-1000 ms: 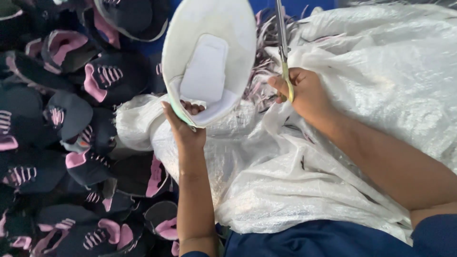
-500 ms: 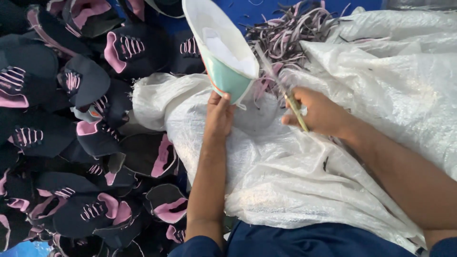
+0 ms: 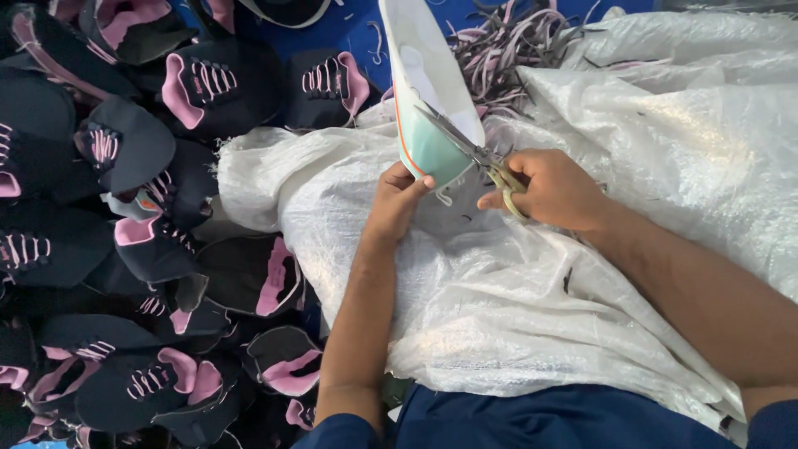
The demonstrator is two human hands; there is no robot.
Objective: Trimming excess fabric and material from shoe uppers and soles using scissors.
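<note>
White shoe upper [image 3: 424, 75], edged pale green at its lower end with a thin orange line along one side, is held upright above a white woven sack [image 3: 515, 299] spread over the lap. Its lower edge is pinched by the left hand [image 3: 397, 199], whose fingers are curled shut against the green part, thumb on top. A pair of scissors [image 3: 474, 154] with yellowish handles is gripped by the right hand [image 3: 553, 189], fingers closed through the loops; the blades are slightly parted and laid against the green edge of the upper, the tips touching it. Both forearms are rested on the sack, which is crumpled and covers most of the right half of the view.

Just behind the upper, a heap of thin trimmed strips [image 3: 507, 46] in grey and purple is seen on the sack's far edge and on the blue floor [image 3: 357, 33]. To the left, a large pile of dark shoe uppers with pink linings [image 3: 166, 241] is spread out, some touching the sack's left fold.

The top of the white upper is cut off by the frame, and what lies under the sack is hidden. Blue clothing [image 3: 565, 420] is seen at the bottom edge.
</note>
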